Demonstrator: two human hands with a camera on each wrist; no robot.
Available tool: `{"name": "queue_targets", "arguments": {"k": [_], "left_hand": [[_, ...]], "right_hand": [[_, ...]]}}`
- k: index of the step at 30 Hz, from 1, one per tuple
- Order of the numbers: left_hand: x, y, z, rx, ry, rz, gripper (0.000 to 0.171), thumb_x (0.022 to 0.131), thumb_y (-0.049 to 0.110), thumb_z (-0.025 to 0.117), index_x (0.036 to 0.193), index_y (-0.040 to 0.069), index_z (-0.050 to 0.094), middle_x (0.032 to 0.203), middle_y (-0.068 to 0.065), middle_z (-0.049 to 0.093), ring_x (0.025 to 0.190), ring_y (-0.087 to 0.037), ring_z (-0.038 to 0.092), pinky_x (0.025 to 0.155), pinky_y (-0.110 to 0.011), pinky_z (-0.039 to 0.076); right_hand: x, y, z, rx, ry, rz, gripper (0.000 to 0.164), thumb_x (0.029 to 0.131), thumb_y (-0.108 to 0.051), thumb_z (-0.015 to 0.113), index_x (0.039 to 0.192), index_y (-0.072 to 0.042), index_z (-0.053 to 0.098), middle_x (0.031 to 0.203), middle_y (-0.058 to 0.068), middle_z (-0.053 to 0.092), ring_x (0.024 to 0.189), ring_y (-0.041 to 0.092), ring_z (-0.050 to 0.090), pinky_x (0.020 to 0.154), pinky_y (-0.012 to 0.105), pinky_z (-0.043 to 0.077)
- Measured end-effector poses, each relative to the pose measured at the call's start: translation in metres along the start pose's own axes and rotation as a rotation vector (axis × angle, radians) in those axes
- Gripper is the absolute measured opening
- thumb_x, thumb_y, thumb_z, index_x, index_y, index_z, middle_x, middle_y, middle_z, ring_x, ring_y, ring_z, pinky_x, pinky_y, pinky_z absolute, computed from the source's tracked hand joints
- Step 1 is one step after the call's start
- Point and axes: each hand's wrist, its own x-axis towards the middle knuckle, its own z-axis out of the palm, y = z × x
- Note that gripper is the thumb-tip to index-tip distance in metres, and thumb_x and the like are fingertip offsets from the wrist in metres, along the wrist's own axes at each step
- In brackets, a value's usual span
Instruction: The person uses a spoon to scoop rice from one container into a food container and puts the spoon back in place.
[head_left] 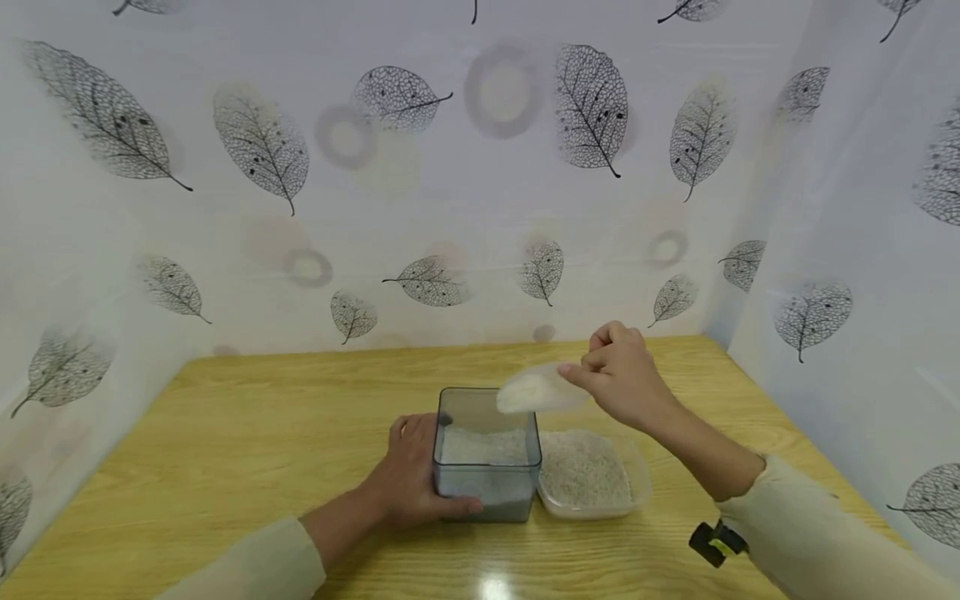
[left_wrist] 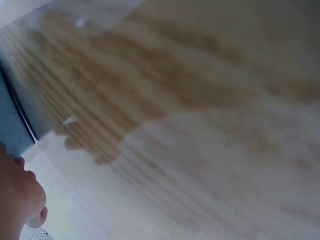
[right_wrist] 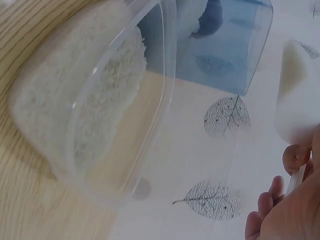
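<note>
A translucent white scoop point(head_left: 542, 389) with some rice in it is held by my right hand point(head_left: 626, 375), thumb and fingers pinching its handle. It is above the right rim of a clear grey box point(head_left: 487, 492), which has rice inside. My left hand point(head_left: 416, 475) grips that box from its left side, the thumb lying across the front. Right of the box stands a clear plastic tub point(head_left: 639, 492) heaped with rice point(head_left: 585, 471). In the right wrist view, the scoop point(right_wrist: 295, 95) shows beyond the tub point(right_wrist: 167, 75), with the fingers curled below it.
The wooden table point(head_left: 262, 433) carries both containers near its middle. A pale curtain point(head_left: 465, 192) printed with dark leaves encloses the back and sides. On the right sleeve hangs a small black device point(head_left: 716, 543).
</note>
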Motion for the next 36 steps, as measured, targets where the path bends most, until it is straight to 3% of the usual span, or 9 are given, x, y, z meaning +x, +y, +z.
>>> {"name": "queue_targets", "arguments": {"k": [9,17,24,28,36], "left_hand": [[0.0,0.0,0.0,-0.014,-0.023,-0.015,0.11,0.067,0.081,0.068,0.141,0.005,0.038,0.127,-0.006,0.052,0.12,-0.025,0.046,0.107,-0.052,0.023],[0.0,0.0,0.0,-0.008,-0.031,-0.023,0.107,0.067,0.077,0.072,0.141,0.008,0.037,0.127,-0.004,0.052,0.12,-0.024,0.045,0.108,-0.052,0.022],[0.0,0.0,-0.001,-0.011,-0.04,-0.031,0.107,0.066,0.076,0.073,0.14,0.008,0.037,0.127,-0.004,0.052,0.121,-0.025,0.044,0.108,-0.051,0.021],[0.001,0.0,-0.001,-0.012,-0.046,-0.033,0.106,0.066,0.075,0.073,0.14,0.007,0.037,0.128,-0.005,0.051,0.121,-0.025,0.044,0.108,-0.052,0.021],[0.0,0.001,-0.001,0.001,-0.048,-0.045,0.108,0.067,0.077,0.072,0.142,0.007,0.037,0.129,-0.005,0.051,0.122,-0.025,0.044,0.109,-0.052,0.021]], "right_hand": [[-0.017,0.035,-0.015,-0.042,0.004,0.027,0.05,0.096,-0.029,0.067,0.053,-0.015,0.046,0.089,0.008,0.044,0.09,0.025,0.038,0.08,0.04,0.03],[-0.037,0.078,-0.02,-0.088,-0.005,0.078,0.05,0.097,-0.03,0.066,0.054,-0.014,0.044,0.09,0.008,0.043,0.093,0.028,0.037,0.079,0.041,0.026],[-0.047,0.108,-0.02,-0.186,0.054,0.026,0.048,0.094,-0.028,0.069,0.052,-0.017,0.047,0.088,0.006,0.045,0.091,0.028,0.04,0.07,0.041,0.025],[-0.05,0.122,-0.02,-0.235,0.085,-0.004,0.047,0.094,-0.027,0.069,0.053,-0.019,0.048,0.09,0.006,0.044,0.094,0.031,0.038,0.07,0.047,0.022],[-0.052,0.13,-0.021,-0.352,0.18,-0.073,0.038,0.09,-0.026,0.073,0.056,-0.021,0.058,0.094,0.011,0.05,0.089,0.036,0.038,0.07,0.053,0.025]]}}
